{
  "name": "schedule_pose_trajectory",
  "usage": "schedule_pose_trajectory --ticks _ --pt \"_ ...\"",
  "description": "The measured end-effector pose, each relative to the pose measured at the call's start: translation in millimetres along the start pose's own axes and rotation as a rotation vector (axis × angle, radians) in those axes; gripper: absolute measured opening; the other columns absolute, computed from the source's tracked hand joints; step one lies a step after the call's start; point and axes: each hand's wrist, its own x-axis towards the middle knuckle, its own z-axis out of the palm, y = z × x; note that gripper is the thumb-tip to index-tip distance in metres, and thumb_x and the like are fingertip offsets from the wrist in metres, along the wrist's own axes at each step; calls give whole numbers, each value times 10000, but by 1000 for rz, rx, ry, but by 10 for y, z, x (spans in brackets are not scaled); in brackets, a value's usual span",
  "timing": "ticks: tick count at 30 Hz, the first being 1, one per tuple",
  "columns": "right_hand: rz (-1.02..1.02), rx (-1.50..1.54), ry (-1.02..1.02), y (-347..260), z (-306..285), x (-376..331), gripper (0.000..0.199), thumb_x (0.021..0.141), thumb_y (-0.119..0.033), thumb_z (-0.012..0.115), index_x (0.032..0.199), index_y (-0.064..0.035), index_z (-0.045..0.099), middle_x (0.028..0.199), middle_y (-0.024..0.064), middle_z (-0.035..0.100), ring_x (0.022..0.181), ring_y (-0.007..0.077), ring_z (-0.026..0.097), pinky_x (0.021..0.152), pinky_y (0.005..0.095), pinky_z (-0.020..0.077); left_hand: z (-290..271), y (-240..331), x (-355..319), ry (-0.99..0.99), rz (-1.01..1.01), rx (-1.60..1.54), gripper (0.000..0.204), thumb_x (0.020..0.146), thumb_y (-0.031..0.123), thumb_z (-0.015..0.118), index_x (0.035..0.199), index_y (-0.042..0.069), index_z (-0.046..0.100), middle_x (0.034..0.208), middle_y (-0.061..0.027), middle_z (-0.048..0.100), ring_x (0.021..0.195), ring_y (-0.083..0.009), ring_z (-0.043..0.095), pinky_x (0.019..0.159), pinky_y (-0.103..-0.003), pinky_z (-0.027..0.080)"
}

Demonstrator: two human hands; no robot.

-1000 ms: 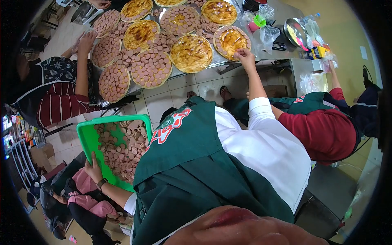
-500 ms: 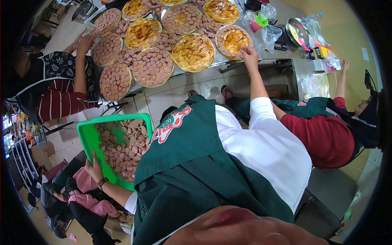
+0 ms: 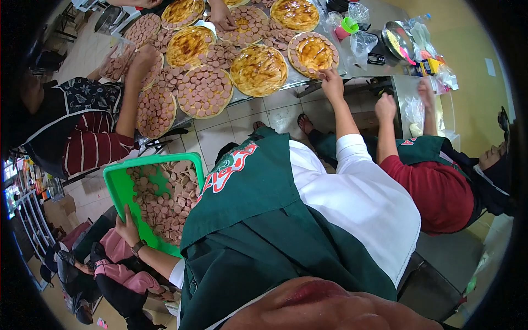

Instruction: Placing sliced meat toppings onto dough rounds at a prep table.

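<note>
Table (image 3: 385, 14): a co-worker's hand (image 3: 223, 17) has reached farther over a topped base (image 3: 248, 30); two bases seem attended at once.
Green tub (image 3: 151, 160): holds sausage slices (image 3: 170, 208); left hand (image 3: 127, 228) clamped on its rim.
Sauced base (image 3: 312, 52): at the table's near edge, slices around it.
Right hand (image 3: 331, 84): arm outstretched, fingers bent at that base's edge; cannot tell if pinching a slice.
</note>
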Motion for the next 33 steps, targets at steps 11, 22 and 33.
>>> schedule_pose_trajectory --ticks 11,22,33 --pt "-153 -427 -94 -415 -32 3 401 774 -50 582 1113 -234 690 975 76 538 982 245 569 792 389 491 20 -13 -56 -10 -23 -22 270 905 233 668 988 -24 662 844 -6 650 703 -64 544 611 -228 429" --pt "1 153 -1 -254 196 156 103 765 -75 684 860 -35 680 792 105 645 777 280 640 715 376 503 70 -76 -180 19 15 -18 274 903 240 672 972 -25 663 840 -4 653 680 -69 548 596 -228 433" --pt "85 53 169 78 6 28 166 788 -86 628 912 -151 717 922 78 622 870 279 620 728 401 502 95 -18 -295 46 29 55 292 889 253 690 971 -27 670 834 -14 662 674 -68 555 589 -225 435"
